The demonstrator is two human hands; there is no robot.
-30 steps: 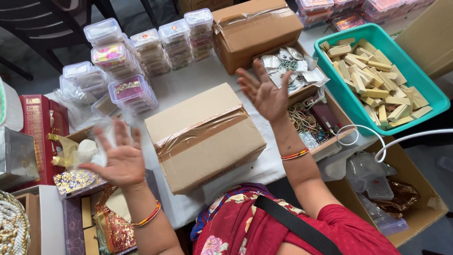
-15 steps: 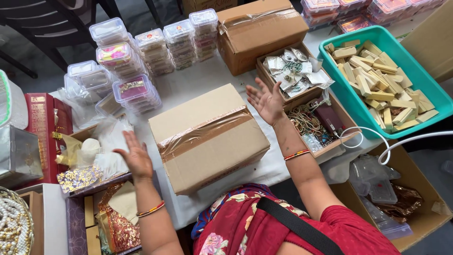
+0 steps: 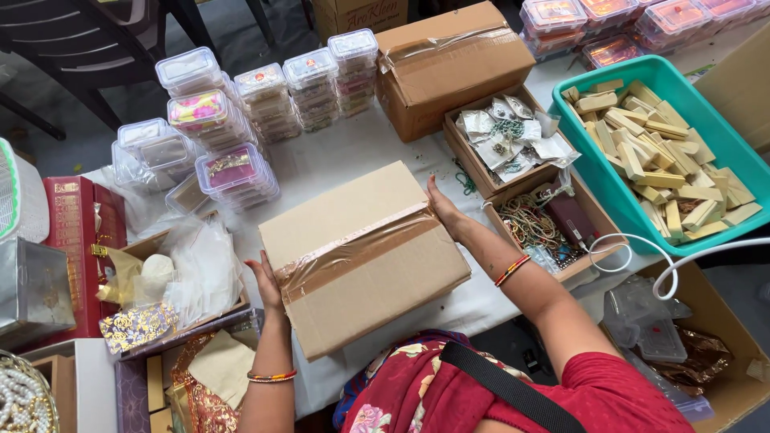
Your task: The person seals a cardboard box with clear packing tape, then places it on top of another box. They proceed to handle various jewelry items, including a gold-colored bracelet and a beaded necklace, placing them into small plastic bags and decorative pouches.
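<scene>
A taped brown cardboard box (image 3: 361,248) lies on the white-covered table (image 3: 345,148) right in front of me. My left hand (image 3: 267,281) presses flat against its left side. My right hand (image 3: 443,210) presses flat against its right side. The box is clamped between both palms and still rests on the table. Clear tape runs across its top.
A second taped cardboard box (image 3: 453,64) stands at the back. Stacks of clear plastic containers (image 3: 233,104) fill the back left. A teal bin (image 3: 666,152) of wooden pieces sits right, next to open boxes of jewellery (image 3: 525,172). A red box (image 3: 72,232) and gold-patterned pouches lie left.
Both hands came down from the air and closed in on the sides of the near box. The view shifted slightly downward.
</scene>
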